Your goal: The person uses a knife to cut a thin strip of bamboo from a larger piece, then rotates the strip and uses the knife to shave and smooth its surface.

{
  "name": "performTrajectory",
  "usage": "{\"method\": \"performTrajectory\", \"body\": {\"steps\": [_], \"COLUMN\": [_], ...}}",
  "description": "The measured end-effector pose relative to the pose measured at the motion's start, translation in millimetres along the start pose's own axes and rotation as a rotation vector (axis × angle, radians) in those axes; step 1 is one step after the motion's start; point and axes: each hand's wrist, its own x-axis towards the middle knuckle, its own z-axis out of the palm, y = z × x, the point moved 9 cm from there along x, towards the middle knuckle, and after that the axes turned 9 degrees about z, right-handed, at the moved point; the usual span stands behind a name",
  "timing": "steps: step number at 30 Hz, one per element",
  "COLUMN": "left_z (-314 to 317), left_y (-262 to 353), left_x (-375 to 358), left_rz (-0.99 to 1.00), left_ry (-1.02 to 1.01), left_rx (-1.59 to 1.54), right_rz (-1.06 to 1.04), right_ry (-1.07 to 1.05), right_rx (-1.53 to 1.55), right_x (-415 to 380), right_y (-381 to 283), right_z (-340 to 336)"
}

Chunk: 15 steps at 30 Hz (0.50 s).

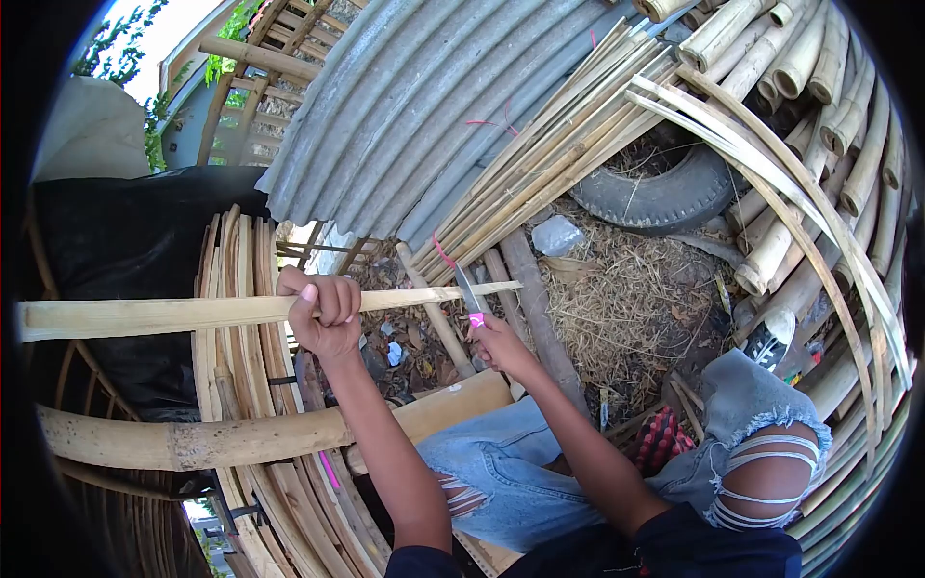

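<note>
A long pale bamboo strip [193, 312] runs across the view from the left edge, its narrow end near the middle. My left hand [326, 306] is closed around it, thumb up. In my right hand [501, 345] is a knife [468, 289] with a pink band at its handle. The blade crosses the strip close to its narrow end and appears to touch it. Fingers of my right hand wrap the handle, so most of the handle is hidden.
Thick bamboo poles [173, 441] lie below the strip, beside bundled split slats [246, 366]. Corrugated metal sheets [385, 116] lean at the top, next to thin bamboo sticks [549, 164]. A tire [665, 197] rests on dry straw [617, 308]; stacked bamboo poles [809, 58] fill the right.
</note>
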Motion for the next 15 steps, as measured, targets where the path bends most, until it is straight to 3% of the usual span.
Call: {"method": "performTrajectory", "body": {"steps": [3, 10, 15], "left_z": [-2, -7, -8], "left_y": [1, 3, 3], "left_x": [-1, -2, -2], "left_rz": [0.007, 0.012, 0.013], "left_ry": [-0.002, 0.017, 0.011], "left_rx": [-0.005, 0.006, -0.039], "right_rz": [-0.093, -0.078, -0.327], "right_ry": [0.069, 0.025, 0.055], "right_rx": [-0.167, -0.201, -0.289], "right_x": [0, -10, -33], "right_y": [-11, -14, -50], "right_z": [1, 13, 19]}}
